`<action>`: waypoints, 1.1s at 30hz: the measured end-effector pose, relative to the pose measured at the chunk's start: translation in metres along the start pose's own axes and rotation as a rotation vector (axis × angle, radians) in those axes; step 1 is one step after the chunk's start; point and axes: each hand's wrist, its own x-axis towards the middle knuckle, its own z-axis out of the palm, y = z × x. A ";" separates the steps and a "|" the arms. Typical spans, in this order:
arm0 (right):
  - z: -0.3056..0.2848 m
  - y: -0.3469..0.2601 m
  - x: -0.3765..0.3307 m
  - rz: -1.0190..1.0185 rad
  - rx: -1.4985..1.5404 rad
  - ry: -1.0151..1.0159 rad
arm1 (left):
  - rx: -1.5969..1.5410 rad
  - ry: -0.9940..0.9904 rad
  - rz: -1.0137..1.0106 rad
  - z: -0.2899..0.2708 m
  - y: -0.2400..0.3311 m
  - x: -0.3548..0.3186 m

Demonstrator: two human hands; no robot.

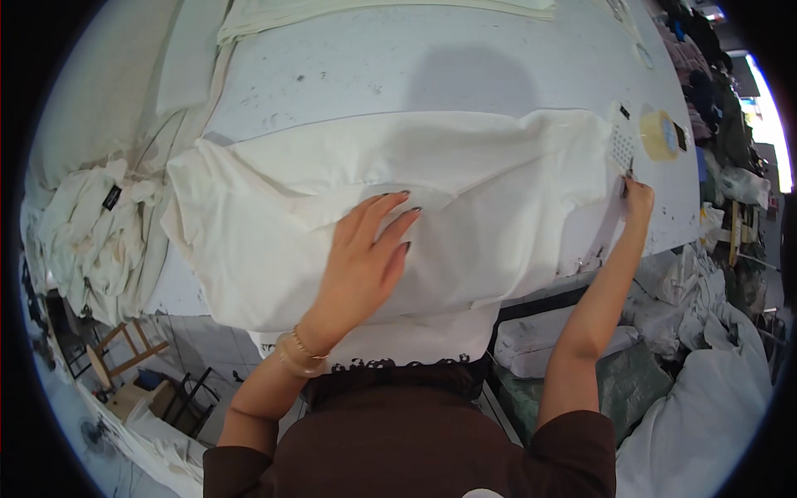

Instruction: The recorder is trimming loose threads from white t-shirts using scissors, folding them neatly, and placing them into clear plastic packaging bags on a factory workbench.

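A white garment [398, 174], looking like a T-shirt, is spread across the white table in front of me. It has short sleeves, and its lower edge hangs over the near table edge. My left hand [365, 253] rests on the middle of the cloth, fingers stretched out and apart, with nothing in it. At the right end of the table my right hand [638, 197] is closed with the fingers curled around a small dark item [628, 173]; its kind is too small to tell. Just beyond that hand lies a white card with rows of dots [621, 148].
A roll of yellowish tape [658, 135] stands at the table's right edge. Crumpled white garments [95, 232] are heaped at the left. Folded white cloth [374, 15] lies along the far side. Wrapped packages [544, 340] sit below the table's near right edge, beside a wooden stool [124, 353] farther left.
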 end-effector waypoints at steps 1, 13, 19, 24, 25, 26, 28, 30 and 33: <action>-0.001 0.005 0.006 0.057 0.091 0.004 | 0.029 -0.014 -0.023 0.008 0.000 0.001; -0.054 -0.006 -0.044 0.196 0.072 -0.211 | 0.222 -0.025 -0.010 0.024 0.002 0.002; -0.088 -0.051 -0.135 -0.081 1.250 -0.437 | 0.270 -0.040 0.007 0.028 0.007 0.003; -0.040 -0.113 -0.202 -0.099 1.559 -0.955 | 0.277 -0.097 -0.003 0.030 0.007 0.004; -0.030 -0.130 -0.219 -0.089 1.461 -0.929 | 0.278 -0.093 -0.006 0.029 0.007 0.004; -0.021 -0.144 -0.234 -0.080 1.363 -0.903 | 0.278 -0.089 -0.009 0.030 0.007 0.004; -0.005 -0.152 -0.245 -0.233 1.007 -0.961 | 0.271 -0.090 -0.012 0.032 0.007 0.004; 0.006 -0.159 -0.260 -0.472 0.577 -0.768 | 0.266 -0.090 -0.017 0.032 0.007 0.004; 0.006 -0.169 -0.271 -0.553 0.379 -0.716 | 0.237 -0.090 -0.026 0.031 0.006 0.004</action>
